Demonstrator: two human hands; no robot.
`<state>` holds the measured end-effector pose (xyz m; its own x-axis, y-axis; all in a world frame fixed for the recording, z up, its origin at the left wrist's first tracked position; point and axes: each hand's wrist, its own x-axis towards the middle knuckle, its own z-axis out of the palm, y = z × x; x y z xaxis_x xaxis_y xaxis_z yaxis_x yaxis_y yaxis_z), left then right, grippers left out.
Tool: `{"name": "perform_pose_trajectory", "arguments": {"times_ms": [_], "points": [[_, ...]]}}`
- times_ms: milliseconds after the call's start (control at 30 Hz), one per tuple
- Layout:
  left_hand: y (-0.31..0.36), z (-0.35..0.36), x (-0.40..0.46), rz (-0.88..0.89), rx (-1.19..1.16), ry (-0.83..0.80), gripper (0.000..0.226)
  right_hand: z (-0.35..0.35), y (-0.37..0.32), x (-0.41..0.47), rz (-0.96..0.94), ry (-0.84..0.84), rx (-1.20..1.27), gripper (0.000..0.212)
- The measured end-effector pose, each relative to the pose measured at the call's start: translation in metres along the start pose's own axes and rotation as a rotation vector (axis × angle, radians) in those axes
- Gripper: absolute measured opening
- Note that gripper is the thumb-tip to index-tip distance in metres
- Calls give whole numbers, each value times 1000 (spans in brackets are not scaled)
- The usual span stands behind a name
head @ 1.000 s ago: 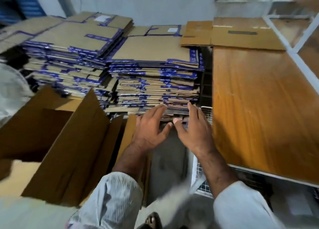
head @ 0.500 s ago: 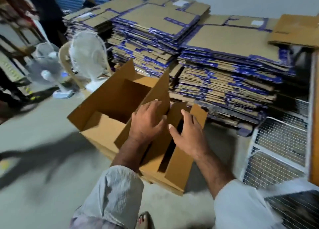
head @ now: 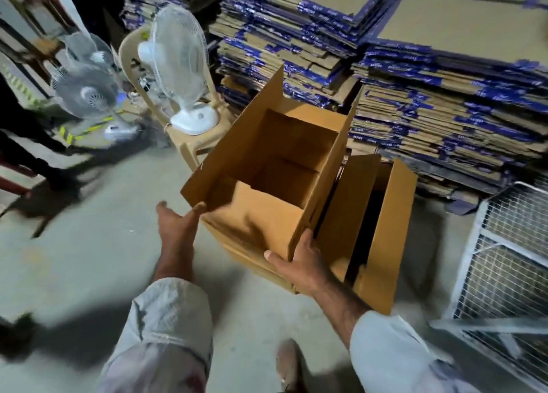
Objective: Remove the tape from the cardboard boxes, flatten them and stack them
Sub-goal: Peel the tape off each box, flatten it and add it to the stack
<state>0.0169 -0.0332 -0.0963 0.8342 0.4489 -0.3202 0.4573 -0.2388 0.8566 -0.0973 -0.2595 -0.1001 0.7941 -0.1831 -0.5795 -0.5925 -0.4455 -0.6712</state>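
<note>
Progress midway: tall stacks of flattened brown cardboard edged with blue tape fill twelve to three o'clock, while an open, unflattened brown cardboard box stands on the floor at centre, right hand gripping its near corner, left hand open, fingertips touching its flap at nine o'clock.

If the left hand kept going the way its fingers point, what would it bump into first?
The left hand points up and a little right, and its fingertips are already at the lower left corner of the open cardboard box. So it would meet that box's side flap first, though how close it really is in depth is hard to tell.
</note>
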Motion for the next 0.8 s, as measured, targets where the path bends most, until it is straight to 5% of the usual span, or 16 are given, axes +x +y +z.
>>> {"name": "perform_pose_trajectory", "arguments": {"times_ms": [67, 200, 533, 800], "points": [[-7, 5, 8, -44, -58, -176, 78, 15, 4, 15, 85, 14, 43, 108], [-14, 18, 24, -20, -46, -262, 42, 33, 12, 40, 252, 50, 68, 89], [-15, 34, 59, 64, -9, -235, 11, 37, 9, 56, 338, 135, -38, 52], [25, 32, 36, 194, 1, -68, 23, 6, -6, 37, 191, 226, -74, 51]]}}
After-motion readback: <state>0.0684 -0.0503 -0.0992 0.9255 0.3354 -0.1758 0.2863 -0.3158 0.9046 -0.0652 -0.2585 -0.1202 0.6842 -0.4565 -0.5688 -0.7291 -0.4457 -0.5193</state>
